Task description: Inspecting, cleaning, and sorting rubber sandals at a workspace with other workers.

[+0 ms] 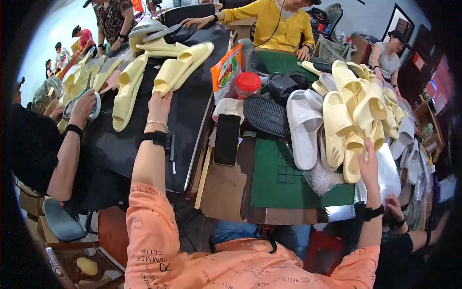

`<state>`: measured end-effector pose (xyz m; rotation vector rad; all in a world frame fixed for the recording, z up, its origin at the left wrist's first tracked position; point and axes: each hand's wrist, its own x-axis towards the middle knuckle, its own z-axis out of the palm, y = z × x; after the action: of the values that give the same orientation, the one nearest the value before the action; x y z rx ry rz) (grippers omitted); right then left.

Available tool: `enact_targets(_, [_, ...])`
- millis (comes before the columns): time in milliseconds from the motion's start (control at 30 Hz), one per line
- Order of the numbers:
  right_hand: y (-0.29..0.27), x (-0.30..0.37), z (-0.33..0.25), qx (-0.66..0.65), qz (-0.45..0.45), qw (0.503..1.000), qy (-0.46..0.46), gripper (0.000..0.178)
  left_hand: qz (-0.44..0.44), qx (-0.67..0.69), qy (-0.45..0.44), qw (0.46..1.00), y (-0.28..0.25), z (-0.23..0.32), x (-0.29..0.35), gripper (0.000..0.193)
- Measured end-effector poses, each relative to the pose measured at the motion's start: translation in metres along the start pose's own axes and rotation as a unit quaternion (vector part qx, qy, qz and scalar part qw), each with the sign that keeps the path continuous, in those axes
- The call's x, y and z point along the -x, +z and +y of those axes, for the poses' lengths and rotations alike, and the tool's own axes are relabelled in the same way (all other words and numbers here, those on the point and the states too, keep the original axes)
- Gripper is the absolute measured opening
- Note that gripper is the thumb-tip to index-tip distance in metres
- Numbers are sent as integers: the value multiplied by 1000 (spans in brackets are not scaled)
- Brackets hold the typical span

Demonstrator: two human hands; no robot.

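My left hand (160,103) reaches over the black table and grips the near end of a pair of pale yellow slippers (185,67). Another pale yellow pair (129,91) lies just to the left of it. On the right, my right hand (368,161) is at the near side of a heap of pale yellow slippers (347,79). Its fingers point up and stand apart beside a slipper (352,168), and no slipper is in its grip. Whether its fingertips touch the heap I cannot tell. A white slipper (304,130) lies left of the heap.
Between my arms are a black phone (227,139), a red-lidded jar (248,85), an orange packet (226,70) and a black slipper (264,115). A co-worker's hand (84,103) holds scissors at left. Opposite sits a person in yellow (279,24). Clear plastic wrap (321,179) lies near the front edge.
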<state>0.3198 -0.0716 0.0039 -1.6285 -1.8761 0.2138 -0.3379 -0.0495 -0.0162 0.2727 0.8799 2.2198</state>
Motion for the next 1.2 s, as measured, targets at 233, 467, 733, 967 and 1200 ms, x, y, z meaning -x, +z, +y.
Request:
enact_targets(233, [34, 15, -112, -182, -66, 974, -116, 63, -99, 71, -26, 992, 3, 60, 96, 30])
enact_targets(467, [80, 21, -182, -630, -112, 764, -88, 85, -265, 90, -342, 897, 55, -16, 236, 28])
enact_targets(733, [43, 59, -104, -660, -22, 749, -54, 85, -346, -116, -456, 812, 98, -76, 292, 23])
enact_targets(967, [-5, 87, -78, -563, 202, 801, 18, 77, -391, -100, -498, 767, 98, -112, 306, 25])
enact_targets(1200, [-54, 108, -45, -630, 184, 754, 26, 68, -462, -319, -303, 770, 103, -141, 235, 35])
